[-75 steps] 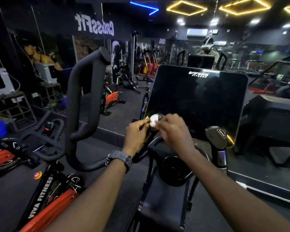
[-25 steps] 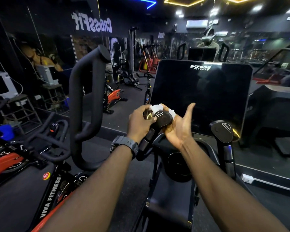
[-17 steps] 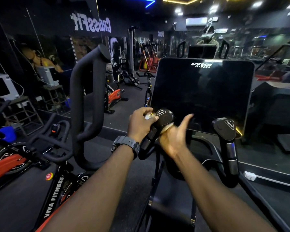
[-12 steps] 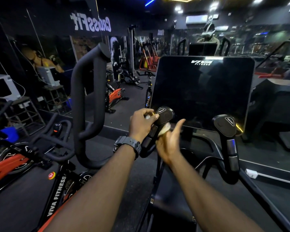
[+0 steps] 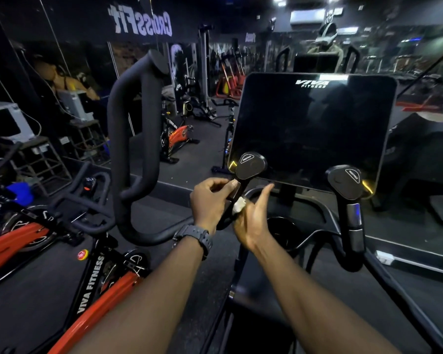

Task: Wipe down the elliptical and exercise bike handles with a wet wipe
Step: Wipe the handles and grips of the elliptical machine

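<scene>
The left hand [image 5: 211, 200] curls round the stem of the left console handle [image 5: 250, 166] just below its flat cap, apparently to steady it, while the right hand [image 5: 252, 221] presses the white wet wipe [image 5: 239, 206] against that stem with its palm — fingers nearly straight, thumb raised. The right console handle [image 5: 345, 183], well to the right of the left one, looks untouched, and the dark console screen [image 5: 315, 129] stands close behind the left handle, leaving little room there — the tall looped handlebar [image 5: 128, 139] rises to its left.
</scene>
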A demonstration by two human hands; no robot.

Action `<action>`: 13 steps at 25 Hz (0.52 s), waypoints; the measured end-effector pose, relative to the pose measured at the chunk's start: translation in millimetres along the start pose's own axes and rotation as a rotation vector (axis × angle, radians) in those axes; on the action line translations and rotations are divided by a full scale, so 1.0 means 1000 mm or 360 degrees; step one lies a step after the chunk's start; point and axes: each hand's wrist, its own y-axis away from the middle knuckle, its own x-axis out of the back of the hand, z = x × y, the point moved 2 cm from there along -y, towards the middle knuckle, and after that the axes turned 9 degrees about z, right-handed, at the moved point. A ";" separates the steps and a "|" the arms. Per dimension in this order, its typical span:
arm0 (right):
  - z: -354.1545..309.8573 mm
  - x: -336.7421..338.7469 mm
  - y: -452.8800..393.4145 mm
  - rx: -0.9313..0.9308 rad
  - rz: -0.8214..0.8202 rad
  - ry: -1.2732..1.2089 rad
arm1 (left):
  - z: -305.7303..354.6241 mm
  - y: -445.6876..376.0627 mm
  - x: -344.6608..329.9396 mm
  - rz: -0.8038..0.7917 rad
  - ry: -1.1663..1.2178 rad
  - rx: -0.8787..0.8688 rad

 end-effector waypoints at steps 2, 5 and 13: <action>-0.027 -0.005 -0.011 0.0012 0.0114 -0.0140 | -0.005 0.000 0.005 -0.0007 -0.0043 -0.0003; -0.028 -0.006 -0.014 0.0136 0.0185 -0.0328 | -0.023 0.005 0.013 0.0014 -0.0069 0.0076; -0.009 -0.018 -0.007 0.0152 0.0268 -0.0272 | -0.035 0.009 0.016 -0.0421 -0.0122 -0.0003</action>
